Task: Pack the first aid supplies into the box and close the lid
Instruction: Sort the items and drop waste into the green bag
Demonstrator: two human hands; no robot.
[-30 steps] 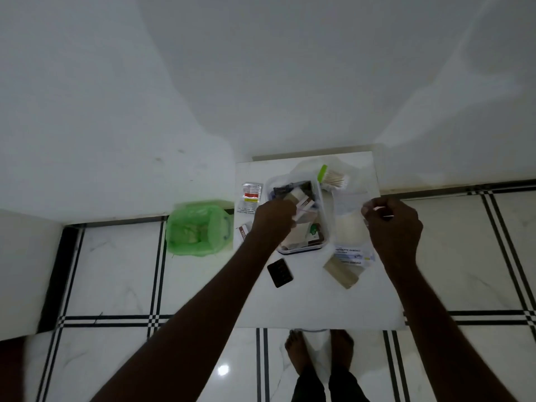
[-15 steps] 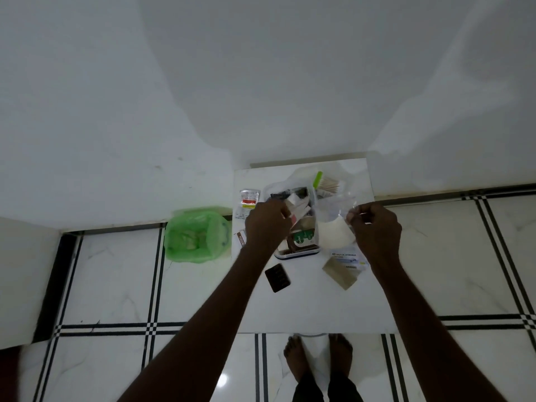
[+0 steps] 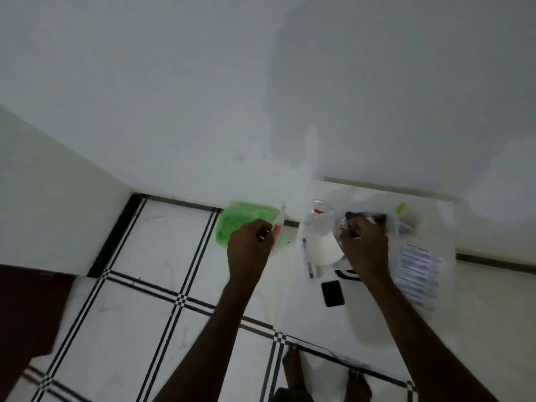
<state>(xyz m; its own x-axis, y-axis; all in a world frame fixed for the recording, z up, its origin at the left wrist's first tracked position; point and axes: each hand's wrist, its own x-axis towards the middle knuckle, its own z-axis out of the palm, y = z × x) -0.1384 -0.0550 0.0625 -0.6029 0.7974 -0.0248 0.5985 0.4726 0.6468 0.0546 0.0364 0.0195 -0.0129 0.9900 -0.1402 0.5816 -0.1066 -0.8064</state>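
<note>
Left hand (image 3: pixel 251 242), mid-frame over green bin (image 3: pixel 240 220), grip pinching thin strip (image 3: pixel 279 223). Right hand (image 3: pixel 364 248) over box (image 3: pixel 390 224) on worktop (image 3: pixel 362 309), grip closed on clear bag (image 3: pixel 322 236) (blurred).

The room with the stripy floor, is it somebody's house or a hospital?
Probably a home, not a hospital. The floor is white tile with black lines, a small white table stands against a plain wall, and a green-lined bin sits beside it.
</note>
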